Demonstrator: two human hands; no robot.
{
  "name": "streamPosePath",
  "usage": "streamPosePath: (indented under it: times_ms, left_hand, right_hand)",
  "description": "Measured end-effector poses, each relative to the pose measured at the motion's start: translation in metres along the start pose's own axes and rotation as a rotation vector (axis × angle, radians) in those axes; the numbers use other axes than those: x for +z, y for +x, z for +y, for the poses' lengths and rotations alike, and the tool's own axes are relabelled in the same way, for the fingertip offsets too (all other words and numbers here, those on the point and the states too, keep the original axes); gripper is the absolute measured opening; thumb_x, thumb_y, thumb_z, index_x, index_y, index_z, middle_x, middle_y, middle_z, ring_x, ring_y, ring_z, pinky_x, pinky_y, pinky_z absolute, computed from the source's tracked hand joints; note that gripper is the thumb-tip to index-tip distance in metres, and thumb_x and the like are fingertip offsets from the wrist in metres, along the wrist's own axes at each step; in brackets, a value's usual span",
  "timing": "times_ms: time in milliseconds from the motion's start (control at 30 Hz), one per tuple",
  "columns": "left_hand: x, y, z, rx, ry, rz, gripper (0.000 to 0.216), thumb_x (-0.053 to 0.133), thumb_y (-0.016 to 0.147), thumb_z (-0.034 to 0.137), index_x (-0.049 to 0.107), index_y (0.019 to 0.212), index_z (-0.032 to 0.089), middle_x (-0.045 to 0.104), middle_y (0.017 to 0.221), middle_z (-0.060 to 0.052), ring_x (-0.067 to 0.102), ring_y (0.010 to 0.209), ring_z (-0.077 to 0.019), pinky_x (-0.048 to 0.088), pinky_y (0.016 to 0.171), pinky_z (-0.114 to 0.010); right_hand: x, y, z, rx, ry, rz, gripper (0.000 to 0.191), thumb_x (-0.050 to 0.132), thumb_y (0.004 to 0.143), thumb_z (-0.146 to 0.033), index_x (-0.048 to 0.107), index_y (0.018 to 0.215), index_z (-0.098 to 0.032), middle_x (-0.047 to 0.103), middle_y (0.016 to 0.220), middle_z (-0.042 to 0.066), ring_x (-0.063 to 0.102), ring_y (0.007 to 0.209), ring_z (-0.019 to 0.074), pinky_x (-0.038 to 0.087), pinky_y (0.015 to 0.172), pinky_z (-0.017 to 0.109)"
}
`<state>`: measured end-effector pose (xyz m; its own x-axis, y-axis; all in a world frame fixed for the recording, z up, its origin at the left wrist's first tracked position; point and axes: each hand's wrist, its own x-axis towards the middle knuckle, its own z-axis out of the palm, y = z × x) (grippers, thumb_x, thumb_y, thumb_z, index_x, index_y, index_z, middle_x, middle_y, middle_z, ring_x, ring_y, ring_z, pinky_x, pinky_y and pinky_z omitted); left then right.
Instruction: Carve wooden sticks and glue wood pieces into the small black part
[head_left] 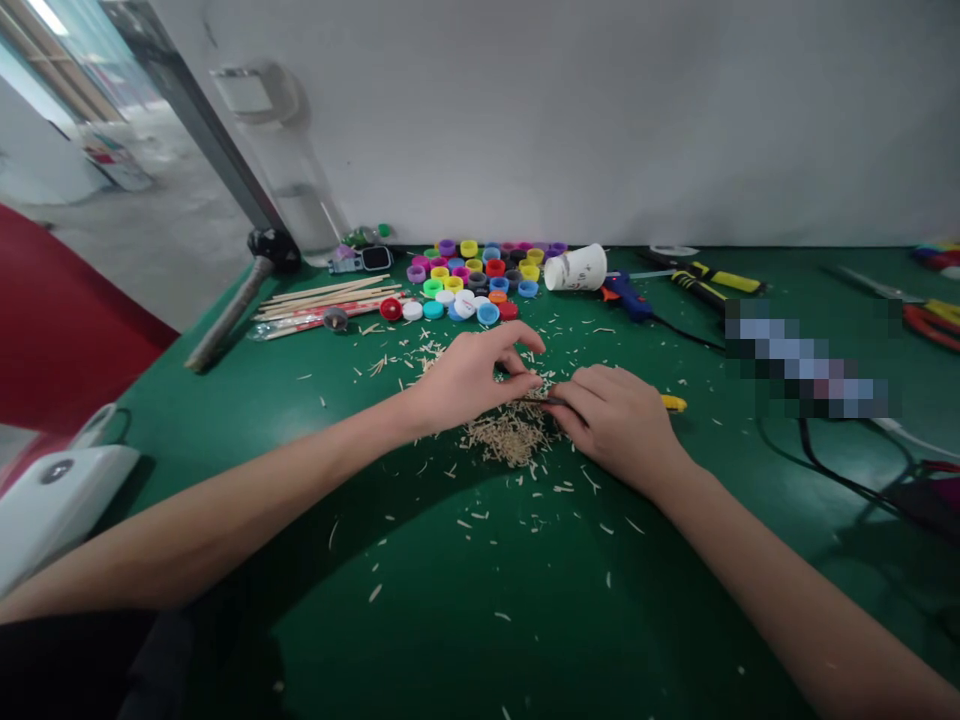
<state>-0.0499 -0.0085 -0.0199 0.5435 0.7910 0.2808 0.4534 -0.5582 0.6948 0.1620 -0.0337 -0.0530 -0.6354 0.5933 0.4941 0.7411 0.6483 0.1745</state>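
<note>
My right hand is wrapped around a slim knife whose yellow handle end sticks out to the right. A thin dark blade shows on the left of that fist, just above a heap of pale wood shavings. Facing it from the left, my left hand is bent over the heap's far edge. Its index finger arches away from the thumb, while the other fingers curl in close to the thumb near the blade. Anything held between them is hidden.
Behind my hands lie many coloured bottle caps, a tipped paper cup and a blue glue gun. Wooden sticks and a hammer are at left. Yellow-black pliers, a blurred-out object and orange-handled scissors are at right.
</note>
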Motion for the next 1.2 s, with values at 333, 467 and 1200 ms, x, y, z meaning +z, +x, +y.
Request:
streamPosePath:
  times_ms: [333, 467, 1200]
  left_hand:
    - [-0.004, -0.0002, 0.0003, 0.013, 0.015, -0.062, 0.03, 0.056, 0.086, 0.028, 0.052, 0.115, 0.021, 0.072, 0.084, 0.001, 0.067, 0.083, -0.014, 0.048, 0.066, -0.023]
    - [-0.0037, -0.0004, 0.0013, 0.03, 0.037, -0.055, 0.032, 0.055, 0.086, 0.026, 0.051, 0.117, 0.021, 0.072, 0.086, 0.001, 0.067, 0.085, -0.0139, 0.047, 0.067, -0.023]
    - [-0.0016, -0.0009, -0.0017, 0.037, -0.058, -0.129, 0.03, 0.049, 0.089, 0.028, 0.049, 0.118, 0.019, 0.066, 0.113, -0.005, 0.064, 0.102, -0.0145, 0.048, 0.07, -0.021]
  right_hand:
    - [0.0035, -0.0028, 0.0007, 0.0, -0.012, 0.062, 0.019, 0.051, 0.09, -0.03, 0.062, 0.082, -0.017, 0.058, 0.073, 0.002, 0.049, 0.071, 0.0154, 0.032, 0.063, 0.029]
    - [0.0035, -0.0023, 0.0009, -0.009, -0.008, -0.01, 0.02, 0.051, 0.09, -0.032, 0.063, 0.081, -0.019, 0.056, 0.069, 0.001, 0.048, 0.068, 0.0154, 0.03, 0.061, 0.029]
    - [0.0019, -0.0046, 0.0061, -0.012, -0.023, 0.008, 0.021, 0.049, 0.091, -0.032, 0.063, 0.084, -0.018, 0.06, 0.072, 0.001, 0.049, 0.071, 0.0149, 0.029, 0.062, 0.029]
